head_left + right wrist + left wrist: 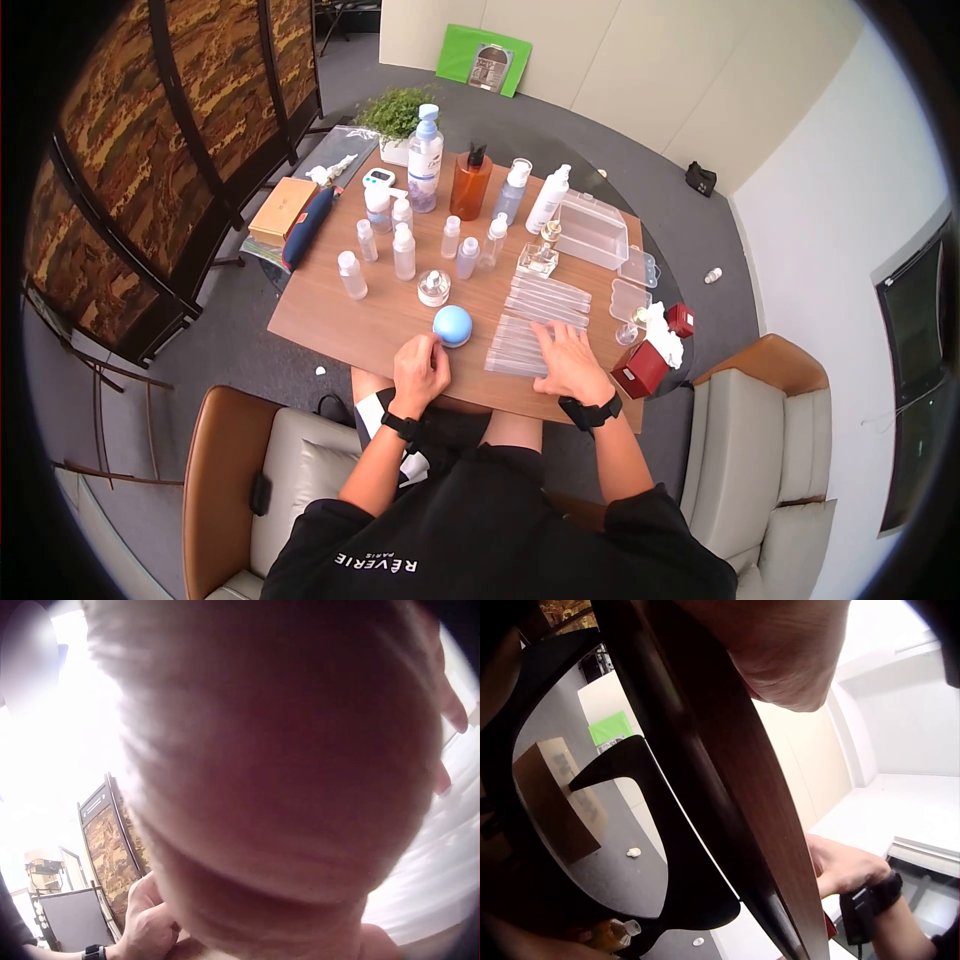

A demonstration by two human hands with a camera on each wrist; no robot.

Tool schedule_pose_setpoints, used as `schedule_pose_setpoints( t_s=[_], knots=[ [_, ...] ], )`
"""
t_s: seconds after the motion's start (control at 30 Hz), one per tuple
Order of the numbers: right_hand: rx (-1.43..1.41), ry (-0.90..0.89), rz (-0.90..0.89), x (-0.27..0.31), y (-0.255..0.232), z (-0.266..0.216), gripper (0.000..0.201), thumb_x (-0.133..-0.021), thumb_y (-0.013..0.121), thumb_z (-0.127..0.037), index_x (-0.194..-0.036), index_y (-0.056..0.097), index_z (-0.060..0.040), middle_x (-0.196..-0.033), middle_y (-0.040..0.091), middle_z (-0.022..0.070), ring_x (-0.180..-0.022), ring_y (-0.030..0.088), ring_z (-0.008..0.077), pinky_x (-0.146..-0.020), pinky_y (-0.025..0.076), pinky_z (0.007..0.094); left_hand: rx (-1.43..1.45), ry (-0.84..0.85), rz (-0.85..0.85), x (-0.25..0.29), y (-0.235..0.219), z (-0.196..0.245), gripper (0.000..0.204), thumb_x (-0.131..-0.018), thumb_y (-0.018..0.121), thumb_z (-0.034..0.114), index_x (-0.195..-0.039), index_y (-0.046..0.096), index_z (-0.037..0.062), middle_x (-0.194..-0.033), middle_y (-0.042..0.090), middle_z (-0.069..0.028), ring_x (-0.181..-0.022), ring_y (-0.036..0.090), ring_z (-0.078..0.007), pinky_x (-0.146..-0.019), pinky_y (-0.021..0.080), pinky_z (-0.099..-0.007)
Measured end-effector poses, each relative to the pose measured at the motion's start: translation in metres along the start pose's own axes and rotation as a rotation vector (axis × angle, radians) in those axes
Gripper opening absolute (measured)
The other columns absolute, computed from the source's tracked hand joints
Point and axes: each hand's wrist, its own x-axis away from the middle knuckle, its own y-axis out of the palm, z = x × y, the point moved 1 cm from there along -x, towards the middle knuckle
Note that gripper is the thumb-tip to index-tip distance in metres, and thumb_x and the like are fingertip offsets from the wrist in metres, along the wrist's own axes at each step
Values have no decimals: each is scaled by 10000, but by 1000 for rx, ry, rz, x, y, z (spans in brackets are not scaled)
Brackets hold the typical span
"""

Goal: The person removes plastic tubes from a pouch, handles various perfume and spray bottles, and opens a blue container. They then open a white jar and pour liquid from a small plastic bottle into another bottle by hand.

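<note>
My right hand (572, 362) spreads its fingers over the nearer stack of clear plastic strips (512, 347), fingertips on its right side. A second stack of clear strips (548, 298) lies just beyond. At the table's front edge rests my left hand (421, 372), its fingers curled in and nothing visible in them. Close by that hand sits a round blue-domed container (453, 325) with a clear base. A small clear glass jar (433, 289) stands behind the dome. The right wrist view is mostly filled by the right hand, and its camera also catches the left hand (150, 922) curled.
Pump bottles, including an amber one (470, 187) and a tall white-and-purple one (425, 165), stand at the back. Several small frosted bottles (404, 252) fill the left. On the right are a clear plastic box (592, 232), a perfume bottle (540, 257) and a red tissue box (641, 371).
</note>
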Motion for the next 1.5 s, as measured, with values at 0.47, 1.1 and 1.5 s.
schedule_pose_setpoints(
  t_s=[0.47, 1.1, 1.5],
  knots=[
    [17, -26, -11, -9, 1, 6, 880, -665, 844, -199, -1442, 494, 19, -1242, 568, 227, -1228, 572, 406, -1023, 510, 545, 0, 28, 27, -3, -3, 4, 145, -839, 674, -75, -950, 627, 6, -730, 600, -145, -635, 612, -340, -601, 494, -450],
    [-113, -144, 82, -4, -7, 16, 429, -798, 704, -86, -1161, 502, 22, -978, 689, 292, -928, 698, 489, -803, 566, 563, 7, -18, 3, -1, -2, 2, 167, -821, 677, -59, -965, 628, 10, -794, 650, -177, -722, 656, -387, -657, 524, -475],
    [402, 203, 151, -124, -150, 168, 306, -812, 701, -93, -1082, 597, 8, -1019, 753, 268, -981, 740, 457, -850, 603, 537, 17, 5, 23, -1, -2, 2, 135, -817, 680, -49, -925, 628, 11, -741, 620, -169, -671, 638, -384, -625, 515, -474]
  ],
)
